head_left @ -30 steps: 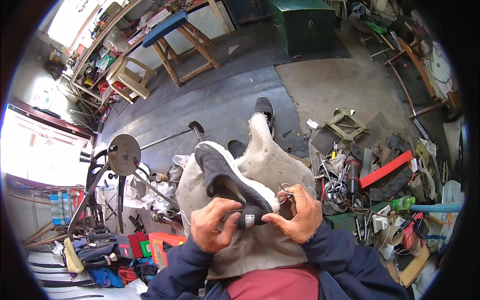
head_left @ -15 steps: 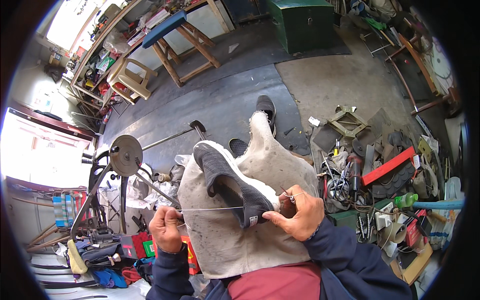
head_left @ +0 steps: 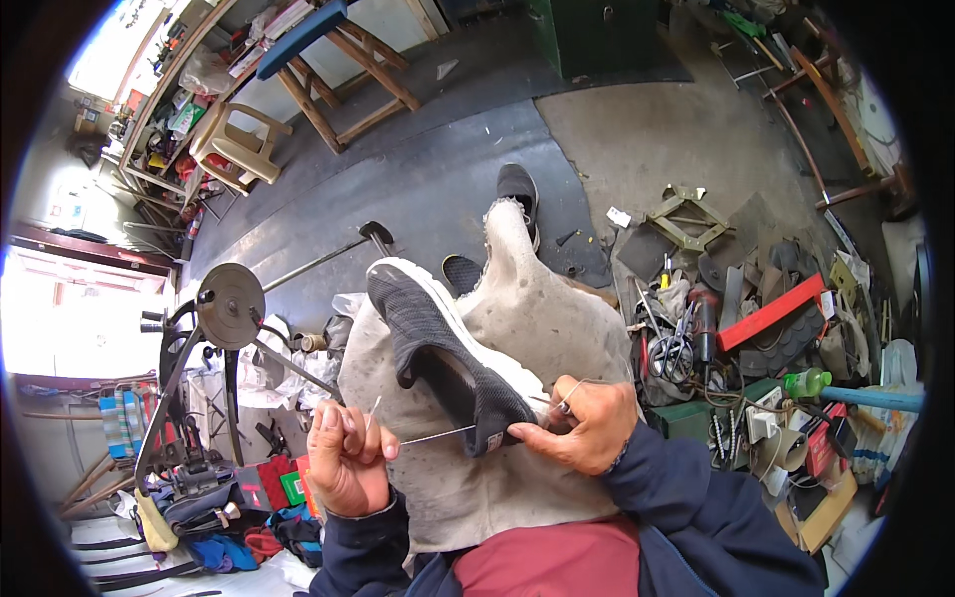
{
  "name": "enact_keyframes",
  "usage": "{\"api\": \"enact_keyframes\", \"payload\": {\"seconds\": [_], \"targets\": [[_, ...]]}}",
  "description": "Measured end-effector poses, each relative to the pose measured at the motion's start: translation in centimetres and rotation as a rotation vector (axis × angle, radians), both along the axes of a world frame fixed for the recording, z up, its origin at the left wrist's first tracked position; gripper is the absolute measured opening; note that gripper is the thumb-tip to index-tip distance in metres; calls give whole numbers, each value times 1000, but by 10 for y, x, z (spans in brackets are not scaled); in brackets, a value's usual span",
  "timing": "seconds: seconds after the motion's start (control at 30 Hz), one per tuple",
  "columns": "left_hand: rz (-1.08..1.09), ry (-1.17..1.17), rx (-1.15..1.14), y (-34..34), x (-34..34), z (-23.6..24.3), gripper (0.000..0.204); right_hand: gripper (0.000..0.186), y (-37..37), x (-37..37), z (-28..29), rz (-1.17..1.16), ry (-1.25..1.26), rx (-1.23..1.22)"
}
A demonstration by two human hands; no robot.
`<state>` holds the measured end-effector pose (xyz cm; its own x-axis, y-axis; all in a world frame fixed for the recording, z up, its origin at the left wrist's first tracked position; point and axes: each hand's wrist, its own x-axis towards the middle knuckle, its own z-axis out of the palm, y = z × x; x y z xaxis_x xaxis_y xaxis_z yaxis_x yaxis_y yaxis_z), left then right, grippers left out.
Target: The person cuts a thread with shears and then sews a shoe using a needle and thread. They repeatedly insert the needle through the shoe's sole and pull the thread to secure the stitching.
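Note:
A dark grey knit slip-on shoe [head_left: 410,316] with a white sole lies on its side across the stained pale apron [head_left: 398,502] over my lap, heel toward me. Thumb and fingers of my right hand [head_left: 589,428] are closed on the shoe's heel, and a strand of thread loops by a finger. A white thread [head_left: 438,435] runs taut from the heel opening to my left hand [head_left: 350,460], whose curled fingers hold it; a loose end sticks up above them. Whatever else lies inside my right hand's grip is hidden.
At the left stands a metal machine with a round wheel [head_left: 231,306]. On the right floor are a red bar [head_left: 772,312], scissors [head_left: 671,368], a green bottle [head_left: 806,382] and scattered tools. A blue-topped stool [head_left: 303,40] and a beige plastic stool [head_left: 244,144] stand at the far left.
My left hand has turned, its fingers now facing up, and the thread slopes down to it from the heel. My right hand stays at the heel; a dark pointed tip beside it no longer shows.

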<state>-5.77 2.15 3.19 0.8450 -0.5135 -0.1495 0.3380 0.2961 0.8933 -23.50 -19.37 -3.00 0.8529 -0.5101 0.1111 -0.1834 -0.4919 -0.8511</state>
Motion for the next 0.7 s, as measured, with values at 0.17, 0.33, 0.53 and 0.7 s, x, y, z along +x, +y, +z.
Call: {"api": "enact_keyframes", "payload": {"seconds": [0.17, 0.33, 0.53, 0.7], "targets": [[81, 70, 25, 16, 7, -14, 23, 48, 0, 6, -6, 25, 2, 53], [83, 182, -52, 30, 11, -28, 24, 46, 1, 5, -4, 17, 4, 58], [168, -101, 377, 68, 31, -16, 21, 45, 0, -5, 2, -3, -23, 68], [161, -1089, 1167, 63, 18, -3, 35, 29, 4, -12, -7, -60, -143, 261]]}}
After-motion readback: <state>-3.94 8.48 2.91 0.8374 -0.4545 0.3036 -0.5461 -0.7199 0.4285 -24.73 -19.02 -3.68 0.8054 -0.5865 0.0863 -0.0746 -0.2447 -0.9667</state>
